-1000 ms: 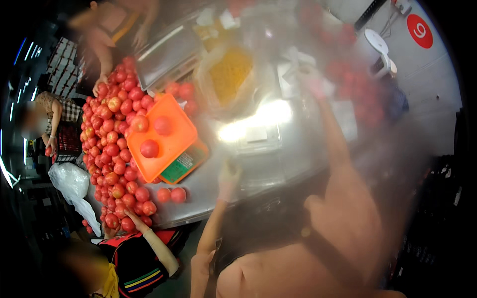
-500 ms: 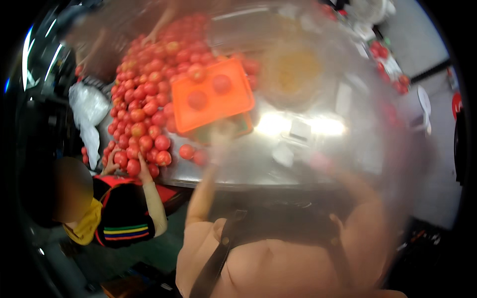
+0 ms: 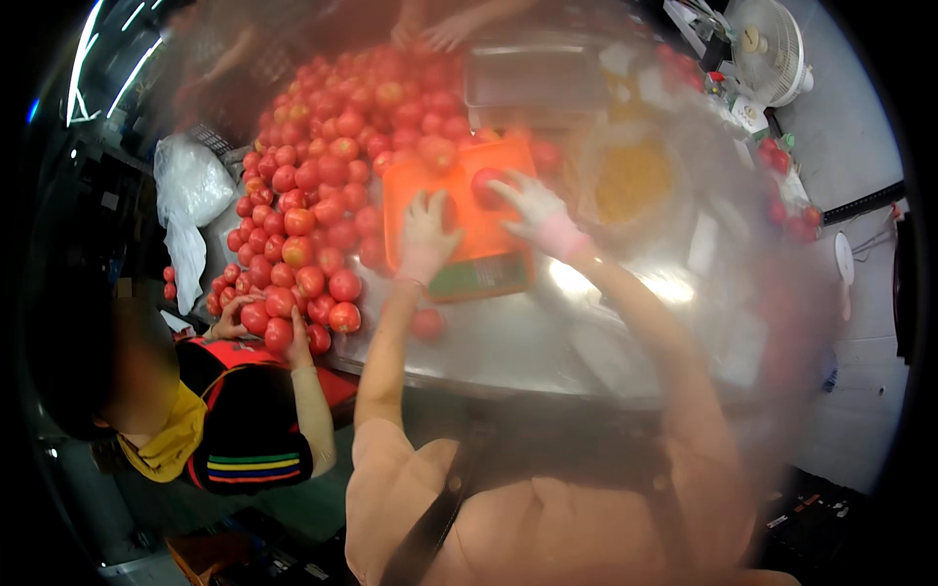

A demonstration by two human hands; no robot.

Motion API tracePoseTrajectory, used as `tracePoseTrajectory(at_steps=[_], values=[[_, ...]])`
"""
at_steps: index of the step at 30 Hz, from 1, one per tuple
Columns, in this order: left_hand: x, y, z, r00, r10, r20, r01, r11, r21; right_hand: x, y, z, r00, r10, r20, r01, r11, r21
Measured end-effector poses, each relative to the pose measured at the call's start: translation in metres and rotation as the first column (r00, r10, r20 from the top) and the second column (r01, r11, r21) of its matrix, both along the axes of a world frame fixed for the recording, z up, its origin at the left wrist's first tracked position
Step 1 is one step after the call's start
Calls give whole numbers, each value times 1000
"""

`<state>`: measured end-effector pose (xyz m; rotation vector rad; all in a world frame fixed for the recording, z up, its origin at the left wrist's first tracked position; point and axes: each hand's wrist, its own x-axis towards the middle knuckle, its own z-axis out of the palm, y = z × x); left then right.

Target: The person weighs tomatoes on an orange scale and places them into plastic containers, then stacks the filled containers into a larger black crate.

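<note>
An orange tray (image 3: 469,244) lies on the steel table, with a dark green panel (image 3: 481,275) showing below its near edge. Inside the tray, my left hand (image 3: 427,234), in a pale glove, curls over a tomato that its fingers mostly hide. My right hand (image 3: 535,213), gloved with a pink cuff, has its fingers round a second tomato (image 3: 485,189) in the tray. Another tomato (image 3: 437,152) shows at the tray's far edge. A large heap of red tomatoes (image 3: 298,223) spreads to the left and behind. One loose tomato (image 3: 427,324) sits near my left forearm.
At the left, a co-worker (image 3: 244,415) holds tomatoes at the heap's near edge. Another person's hands (image 3: 449,31) are at the far side. A clear lidded box (image 3: 532,83) and a blurred bag with yellow contents (image 3: 633,181) stand beyond the tray. A white fan (image 3: 767,49) is far right.
Both my hands have moved forward into the tray, the right one from the table on the right. They now cover the tomatoes there. My view has shifted, and the far person's hands now show.
</note>
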<state>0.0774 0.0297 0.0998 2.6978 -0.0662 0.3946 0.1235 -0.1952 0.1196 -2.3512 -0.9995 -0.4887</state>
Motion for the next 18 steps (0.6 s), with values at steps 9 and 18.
tracePoseTrajectory(at_steps=[9, 18], values=[[20, -6, -24, 984, 40, 171, 34, 913, -407, 15, -3, -10, 747, 197, -635, 275, 777, 566], [-72, -80, -28, 885, -457, -88, 149, 457, -877, -170, -171, -48, 482, -3, -876, 125, 990, 65]])
